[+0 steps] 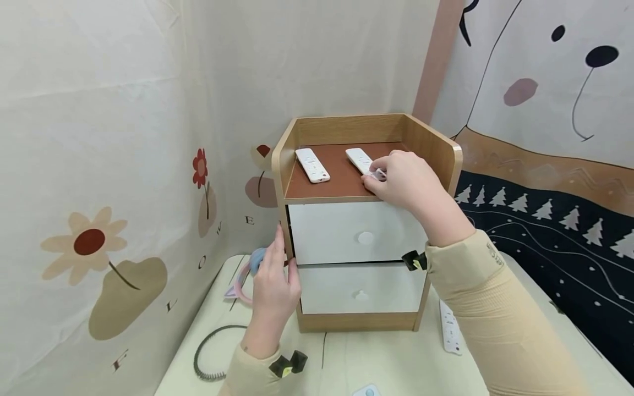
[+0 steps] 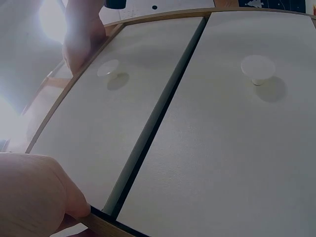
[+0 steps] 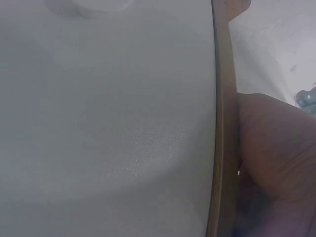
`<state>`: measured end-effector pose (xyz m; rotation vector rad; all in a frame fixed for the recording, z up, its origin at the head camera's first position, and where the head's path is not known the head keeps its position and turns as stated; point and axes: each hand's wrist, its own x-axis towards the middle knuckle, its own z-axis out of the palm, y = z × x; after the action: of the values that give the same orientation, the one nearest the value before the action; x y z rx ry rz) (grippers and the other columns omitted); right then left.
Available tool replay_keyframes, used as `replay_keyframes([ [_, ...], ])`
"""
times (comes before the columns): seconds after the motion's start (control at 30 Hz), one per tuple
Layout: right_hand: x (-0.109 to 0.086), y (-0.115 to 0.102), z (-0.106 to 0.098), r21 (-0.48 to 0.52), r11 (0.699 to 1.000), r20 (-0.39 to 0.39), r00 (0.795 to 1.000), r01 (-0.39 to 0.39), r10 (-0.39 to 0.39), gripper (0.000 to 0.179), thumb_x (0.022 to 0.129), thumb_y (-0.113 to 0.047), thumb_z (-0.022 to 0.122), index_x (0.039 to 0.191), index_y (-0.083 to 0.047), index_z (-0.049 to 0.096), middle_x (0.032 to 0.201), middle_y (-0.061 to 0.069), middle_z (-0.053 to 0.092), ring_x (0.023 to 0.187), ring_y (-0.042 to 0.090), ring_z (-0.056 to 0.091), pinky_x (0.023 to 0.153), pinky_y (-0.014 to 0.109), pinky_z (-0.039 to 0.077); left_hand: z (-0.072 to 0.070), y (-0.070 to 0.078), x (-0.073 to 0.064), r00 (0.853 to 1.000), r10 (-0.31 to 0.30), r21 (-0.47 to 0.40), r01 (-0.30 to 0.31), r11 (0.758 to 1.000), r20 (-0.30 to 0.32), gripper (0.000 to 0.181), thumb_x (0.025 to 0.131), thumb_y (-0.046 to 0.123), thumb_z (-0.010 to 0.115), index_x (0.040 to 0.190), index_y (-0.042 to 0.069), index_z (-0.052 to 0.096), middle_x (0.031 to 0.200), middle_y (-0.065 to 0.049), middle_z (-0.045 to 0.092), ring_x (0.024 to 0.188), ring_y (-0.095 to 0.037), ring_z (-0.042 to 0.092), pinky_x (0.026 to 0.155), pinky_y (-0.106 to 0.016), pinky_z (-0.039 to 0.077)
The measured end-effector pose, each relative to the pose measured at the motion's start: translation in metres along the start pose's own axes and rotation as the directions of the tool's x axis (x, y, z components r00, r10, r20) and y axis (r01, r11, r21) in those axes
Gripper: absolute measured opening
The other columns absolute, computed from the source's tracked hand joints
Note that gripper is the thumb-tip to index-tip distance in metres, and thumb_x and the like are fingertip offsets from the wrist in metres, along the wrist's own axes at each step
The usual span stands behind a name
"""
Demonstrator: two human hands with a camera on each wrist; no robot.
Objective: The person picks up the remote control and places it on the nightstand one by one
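A wooden cabinet [image 1: 358, 322] with a brown top shelf holds two white drawers, an upper drawer [image 1: 322, 231] and a lower drawer [image 1: 327, 291], both closed with round knobs. My right hand [image 1: 408, 179] reaches over the front edge of the shelf and pinches the near end of a white remote control [image 1: 358, 158] there, partly hiding it. A second white remote control [image 1: 313, 166] lies to its left on the shelf. My left hand [image 1: 274, 291] rests against the cabinet's left side, fingers straight and pointing up. In the left wrist view its thumb [image 2: 74, 197] lies by the side panel.
Another white remote-like strip [image 1: 449, 328] lies on the table right of the cabinet, partly behind my right sleeve. At left are a pink-and-blue ring-shaped item [image 1: 242, 283] and a dark coiled band [image 1: 199, 355]. A light-blue object [image 1: 367, 390] shows at the bottom edge.
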<state>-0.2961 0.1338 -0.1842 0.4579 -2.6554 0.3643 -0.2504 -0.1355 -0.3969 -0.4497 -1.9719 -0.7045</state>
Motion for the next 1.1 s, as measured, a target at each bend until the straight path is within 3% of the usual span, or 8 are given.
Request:
replay_keyframes([
  [0.07, 0.006, 0.001, 0.000, 0.015, 1.000, 0.021, 1.000, 0.000, -0.001, 0.029, 0.103, -0.033, 0.061, 0.108, -0.011, 0.080, 0.085, 0.007, 0.066, 0.089, 0.028, 0.064, 0.077, 0.042, 0.051, 0.000, 0.000, 0.000, 1.000, 0.002, 0.000, -0.002, 1.000, -0.002, 0.077, 0.096, -0.007, 0.071, 0.166, -0.008, 0.039, 0.138, -0.033, 0.068, 0.111, -0.046, 0.075, 0.080, -0.050, 0.070],
  [0.17, 0.013, 0.000, 0.003, 0.033, 0.999, 0.044, 0.999, 0.001, -0.002, 0.037, 0.104, -0.035, 0.062, 0.125, -0.010, 0.080, 0.104, 0.012, 0.076, 0.102, 0.030, 0.069, 0.091, 0.048, 0.056, 0.000, -0.001, 0.000, 1.000, 0.009, 0.002, -0.009, 1.000, -0.011, 0.077, 0.095, -0.008, 0.071, 0.165, -0.009, 0.039, 0.138, -0.033, 0.068, 0.111, -0.046, 0.075, 0.080, -0.050, 0.070],
  [0.4, 0.026, -0.010, 0.008, -0.001, 1.000, 0.089, 0.996, -0.002, 0.002, 0.042, 0.104, -0.036, 0.058, 0.133, -0.011, 0.076, 0.124, 0.017, 0.069, 0.117, 0.034, 0.066, 0.100, 0.052, 0.055, 0.000, -0.005, 0.001, 0.999, 0.022, 0.006, -0.022, 1.000, -0.032, 0.076, 0.093, -0.010, 0.070, 0.164, -0.011, 0.040, 0.141, -0.034, 0.067, 0.112, -0.048, 0.074, 0.077, -0.051, 0.069],
  [0.87, 0.043, -0.025, 0.014, 0.010, 1.000, 0.151, 0.989, 0.005, -0.007, 0.047, 0.105, -0.039, 0.057, 0.143, -0.016, 0.072, 0.132, 0.013, 0.068, 0.130, 0.032, 0.063, 0.105, 0.052, 0.055, -0.002, -0.007, 0.003, 0.999, 0.007, 0.009, -0.007, 1.000, -0.032, 0.077, 0.092, -0.013, 0.069, 0.163, -0.011, 0.040, 0.140, -0.033, 0.068, 0.112, -0.047, 0.074, 0.081, -0.055, 0.068],
  [1.1, 0.043, -0.022, 0.018, 0.020, 1.000, 0.197, 0.980, -0.014, 0.010, 0.049, 0.110, -0.043, 0.055, 0.154, -0.022, 0.065, 0.156, 0.014, 0.058, 0.146, 0.041, 0.052, 0.122, 0.057, 0.046, -0.002, -0.004, 0.002, 1.000, 0.000, 0.006, 0.000, 1.000, -0.019, 0.077, 0.093, -0.012, 0.069, 0.164, -0.010, 0.040, 0.138, -0.033, 0.068, 0.111, -0.046, 0.074, 0.081, -0.054, 0.068],
])
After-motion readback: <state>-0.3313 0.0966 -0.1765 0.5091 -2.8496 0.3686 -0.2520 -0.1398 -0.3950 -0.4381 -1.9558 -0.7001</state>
